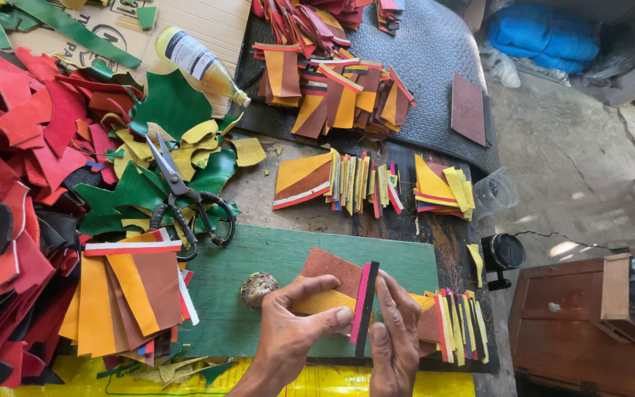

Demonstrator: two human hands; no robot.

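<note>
Landmark: green board (259, 272), flat on the bench.

Far left of the green board: big heap of red, maroon and black leather offcuts (9, 184). Just off the board's left edge: fanned stack of orange and brown cut pieces (130, 298), a red-and-white strip across its top. Above the board's left corner: black-handled scissors (178, 195) on green and yellow scraps, blades pointing up-left, away from the board. Further up from there: plastic bottle of yellowish liquid (200, 65) lying on cardboard, cap pointing down-right.

On the board, left of centre: small round crusted lump (259, 288), kind unclear at this resolution.

Left hand (295, 323) on the board's lower middle, fingers curled, thumb and fingertips pinching a brown-and-yellow patch (328, 283) against the board. Black strip (367, 309) at the patch's right edge, pink strip alongside its left side; long axis near vertical, top leaning slightly right, pointing away from the person. Right hand (395, 334) at the strip's right side, fingers together and extended, pressing the strip against the patch; actual grip not discernible.

Above the board: row of sorted striped pieces (339, 184). Off the board's right edge: more upright striped pieces (457, 327). Beyond those: brown wooden box (575, 323) on the floor.
</note>
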